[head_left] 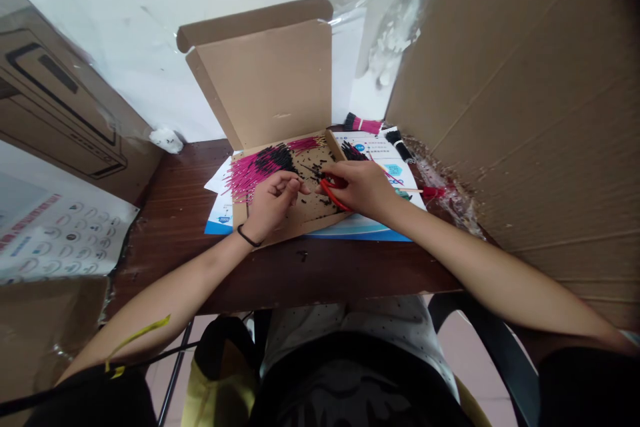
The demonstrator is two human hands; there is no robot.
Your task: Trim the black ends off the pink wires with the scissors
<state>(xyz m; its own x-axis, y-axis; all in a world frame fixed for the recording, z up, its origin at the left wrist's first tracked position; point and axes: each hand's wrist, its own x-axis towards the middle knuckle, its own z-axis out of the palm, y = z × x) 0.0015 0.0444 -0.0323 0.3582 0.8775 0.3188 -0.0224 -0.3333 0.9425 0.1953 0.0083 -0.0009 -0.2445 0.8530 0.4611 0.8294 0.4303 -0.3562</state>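
Note:
My right hand [363, 187] grips red-handled scissors [333, 195] over an open cardboard box [295, 230]. The dark blades point left, toward my other hand. My left hand [280, 197] is above the box's left half, thumb and fingers pinched together. Whatever is between those fingertips is too small to make out. Beside it in the box lies a heap of thin pink wires [245, 174] with black ends, some sticking out over the left edge. Small black snippets [313, 164] are scattered on the bottom of the box.
The box's lid [270, 80] stands up at the back. Printed papers [385, 230] lie under the box on the brown table [350, 267]. A tied pink-and-black bundle [364, 124] and a black bundle [399, 144] lie behind on the right. A tall cardboard wall [525, 114] bounds the right.

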